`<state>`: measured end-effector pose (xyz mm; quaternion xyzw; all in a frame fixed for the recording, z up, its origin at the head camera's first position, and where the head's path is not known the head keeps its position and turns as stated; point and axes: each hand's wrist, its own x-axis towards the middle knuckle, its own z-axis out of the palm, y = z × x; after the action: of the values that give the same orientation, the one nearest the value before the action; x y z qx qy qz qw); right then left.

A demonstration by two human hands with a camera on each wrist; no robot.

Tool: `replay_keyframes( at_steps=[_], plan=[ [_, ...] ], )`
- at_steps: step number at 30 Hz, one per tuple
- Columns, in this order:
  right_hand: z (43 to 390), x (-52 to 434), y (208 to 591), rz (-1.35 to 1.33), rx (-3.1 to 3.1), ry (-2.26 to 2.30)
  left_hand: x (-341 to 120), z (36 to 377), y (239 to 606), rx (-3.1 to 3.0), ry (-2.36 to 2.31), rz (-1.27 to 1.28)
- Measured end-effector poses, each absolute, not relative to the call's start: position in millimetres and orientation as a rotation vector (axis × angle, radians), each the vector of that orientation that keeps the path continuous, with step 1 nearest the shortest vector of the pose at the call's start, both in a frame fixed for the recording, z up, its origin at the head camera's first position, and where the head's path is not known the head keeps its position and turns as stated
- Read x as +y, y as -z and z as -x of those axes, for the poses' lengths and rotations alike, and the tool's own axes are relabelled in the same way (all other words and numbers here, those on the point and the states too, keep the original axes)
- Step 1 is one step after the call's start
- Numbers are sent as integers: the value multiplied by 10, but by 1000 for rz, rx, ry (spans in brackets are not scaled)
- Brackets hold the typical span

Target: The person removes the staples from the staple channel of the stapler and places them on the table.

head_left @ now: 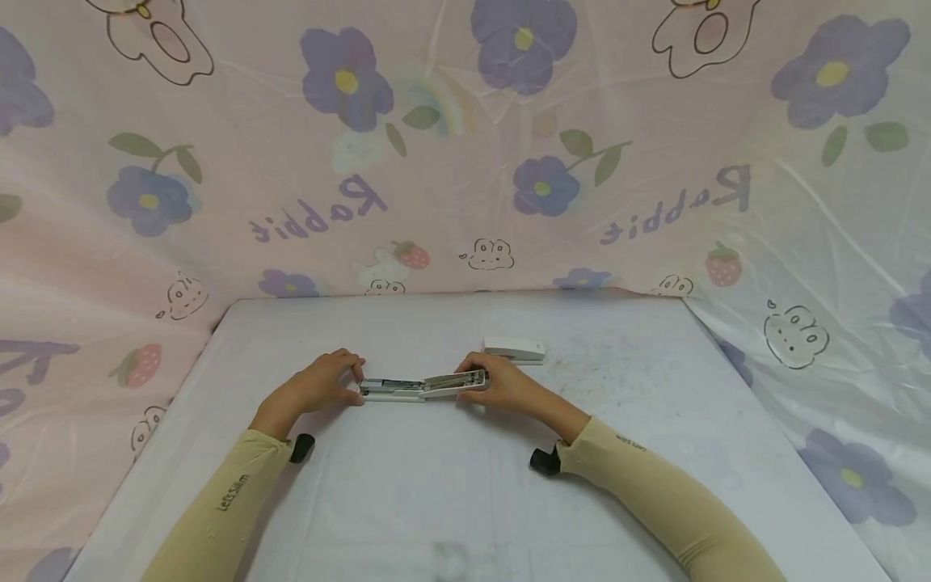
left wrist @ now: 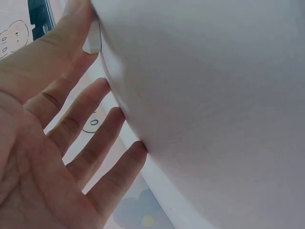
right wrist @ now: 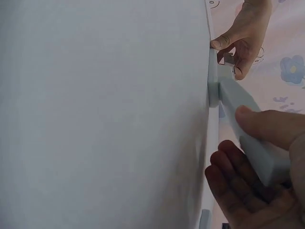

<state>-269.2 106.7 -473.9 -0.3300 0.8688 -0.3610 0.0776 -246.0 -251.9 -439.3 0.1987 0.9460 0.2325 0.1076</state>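
Observation:
A white stapler [head_left: 393,397] lies opened out nearly flat on the table, its metal staple channel showing and its cover swung over to the right. The left hand [head_left: 320,384] pinches the base's left end between thumb and forefinger. In the left wrist view, the other left fingers [left wrist: 114,129] reach down to the tabletop. At the cover's right end, the right hand [head_left: 509,384] grips it, with the thumb on one side and fingers on the other. The right wrist view shows the cover [right wrist: 259,157] slanting up from the base. Whether staples lie in the channel cannot be made out.
Just behind the right hand, a second white stapler [head_left: 515,347] lies closed on the white table [head_left: 407,501]. A patterned curtain [head_left: 451,162] with flowers and rabbits hangs along the back and sides. Both forearms wear beige sleeves [head_left: 647,485] with black wrist devices.

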Motion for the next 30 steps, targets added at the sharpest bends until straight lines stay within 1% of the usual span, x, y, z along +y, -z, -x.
replay_keyframes(
  at_steps=[6,14,23,30],
  plan=[
    [2687,1059,4673,1006,2586,1037,-2515,2457,4388,2784,-687,-589],
    [2675,941,4591,1130,2636,1044,-2509,2457,4380,2782,-670,-575],
    [2595,613,4455,1281,2634,1229,-2512,2453,4380,2787,-675,-579],
    [2569,347,4467,1279,2579,1206,-2519,2470,4409,2795,-668,-583]
  ],
)
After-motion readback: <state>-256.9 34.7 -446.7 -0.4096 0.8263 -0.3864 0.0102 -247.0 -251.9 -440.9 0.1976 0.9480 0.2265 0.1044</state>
